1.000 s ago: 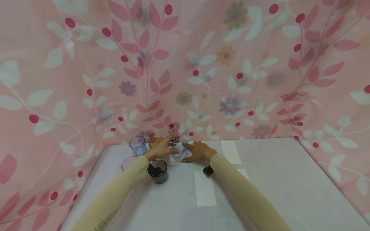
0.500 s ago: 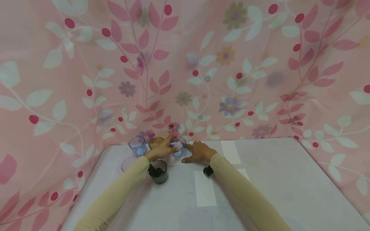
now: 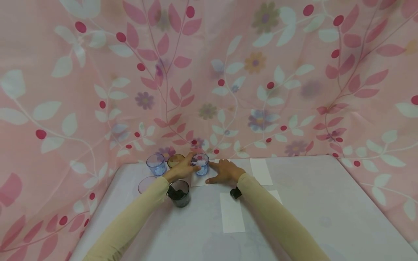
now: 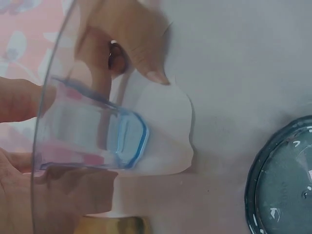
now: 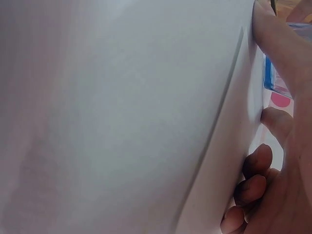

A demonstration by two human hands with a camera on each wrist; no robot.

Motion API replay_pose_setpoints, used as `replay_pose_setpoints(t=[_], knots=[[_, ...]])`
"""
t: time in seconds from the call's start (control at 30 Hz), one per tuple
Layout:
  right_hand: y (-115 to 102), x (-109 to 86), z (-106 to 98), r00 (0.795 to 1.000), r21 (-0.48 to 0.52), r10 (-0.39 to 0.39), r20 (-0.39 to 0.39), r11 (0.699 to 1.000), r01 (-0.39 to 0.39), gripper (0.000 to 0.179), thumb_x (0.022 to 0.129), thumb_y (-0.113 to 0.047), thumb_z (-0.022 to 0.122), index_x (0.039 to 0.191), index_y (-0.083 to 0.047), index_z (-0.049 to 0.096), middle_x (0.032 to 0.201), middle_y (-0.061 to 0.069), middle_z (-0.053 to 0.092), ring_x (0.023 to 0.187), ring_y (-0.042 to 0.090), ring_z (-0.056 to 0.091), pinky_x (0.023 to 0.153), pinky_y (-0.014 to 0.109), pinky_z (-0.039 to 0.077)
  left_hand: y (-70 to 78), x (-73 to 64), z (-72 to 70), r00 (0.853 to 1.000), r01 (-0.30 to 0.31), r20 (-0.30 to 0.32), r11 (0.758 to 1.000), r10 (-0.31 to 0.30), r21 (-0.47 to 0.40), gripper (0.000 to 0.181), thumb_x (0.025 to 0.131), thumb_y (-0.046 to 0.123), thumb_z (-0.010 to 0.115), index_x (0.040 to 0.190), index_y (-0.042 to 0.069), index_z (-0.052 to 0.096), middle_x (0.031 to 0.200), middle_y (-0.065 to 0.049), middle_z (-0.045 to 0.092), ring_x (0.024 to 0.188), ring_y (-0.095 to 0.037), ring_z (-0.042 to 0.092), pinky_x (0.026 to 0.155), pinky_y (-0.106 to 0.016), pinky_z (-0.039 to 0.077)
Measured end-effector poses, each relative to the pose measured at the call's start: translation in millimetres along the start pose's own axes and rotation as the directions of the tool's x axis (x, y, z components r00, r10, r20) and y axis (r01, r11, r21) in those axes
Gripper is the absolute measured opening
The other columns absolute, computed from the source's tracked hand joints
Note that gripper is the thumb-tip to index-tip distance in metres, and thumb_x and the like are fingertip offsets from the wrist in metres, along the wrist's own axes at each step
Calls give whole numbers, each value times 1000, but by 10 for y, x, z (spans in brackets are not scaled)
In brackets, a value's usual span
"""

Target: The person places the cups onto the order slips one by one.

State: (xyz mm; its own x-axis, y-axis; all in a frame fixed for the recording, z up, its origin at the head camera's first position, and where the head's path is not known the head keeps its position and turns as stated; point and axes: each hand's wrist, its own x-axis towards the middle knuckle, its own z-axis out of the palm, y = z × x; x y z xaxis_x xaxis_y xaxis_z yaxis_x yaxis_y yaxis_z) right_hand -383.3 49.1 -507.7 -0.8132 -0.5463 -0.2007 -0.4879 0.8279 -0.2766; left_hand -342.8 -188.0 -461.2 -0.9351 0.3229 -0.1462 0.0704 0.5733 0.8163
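My left hand holds a clear light-blue drinking glass, thumb on its near side. It stands over a white piece of paper at the table's back edge. In the left wrist view the glass's blue base overlaps the paper. Just right of the glass is my right hand, its thumb stretched out over the paper and its index finger reaching toward the glass. The right wrist view has its other fingers bent at the edge of a white surface.
Around my left forearm stand a blue glass, an amber glass, a pinkish glass and a dark grey glass. More white paper strips lie right of centre, one in front, another behind. A floral curtain encloses the table.
The light-blue glass has shifted slightly left in my left hand's hold, farther from the right hand's fingertips. The right hand has stayed in place.
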Motion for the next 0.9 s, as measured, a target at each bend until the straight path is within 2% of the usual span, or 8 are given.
replay_pose_setpoints(t=[0.2, 0.57, 0.9], knots=[[16, 21, 10, 1000, -24, -1, -2, 1000, 1, 99, 86, -81, 67, 167, -34, 34, 131, 17, 60, 119, 30, 58, 108, 52, 53, 4, 14, -2, 1000, 19, -12, 1000, -19, -16, 79, 105, 22, 65, 168, 5, 19, 172, -27, 24, 160, -44, 24, 129, -66, 23], [-4, 15, -3, 1000, -24, -18, -2, 1000, 18, 99, 86, -79, 68, 167, -33, 34, 131, 18, 61, 117, 30, 60, 105, 52, 55, 33, -5, 8, 998, 55, -9, 990, -57, -127, 89, 104, 29, 67, 168, 4, 11, 176, -24, 11, 163, -44, 15, 130, -67, 17], [8, 66, 27, 1000, -31, -7, 6, 999, 7, 99, 85, -79, 69, 167, -33, 35, 131, 16, 61, 114, 28, 59, 105, 52, 55, 61, -65, 5, 998, 66, -16, 994, -67, -92, 92, 104, 35, 67, 168, 2, 11, 175, -26, 17, 162, -43, 20, 130, -65, 19]])
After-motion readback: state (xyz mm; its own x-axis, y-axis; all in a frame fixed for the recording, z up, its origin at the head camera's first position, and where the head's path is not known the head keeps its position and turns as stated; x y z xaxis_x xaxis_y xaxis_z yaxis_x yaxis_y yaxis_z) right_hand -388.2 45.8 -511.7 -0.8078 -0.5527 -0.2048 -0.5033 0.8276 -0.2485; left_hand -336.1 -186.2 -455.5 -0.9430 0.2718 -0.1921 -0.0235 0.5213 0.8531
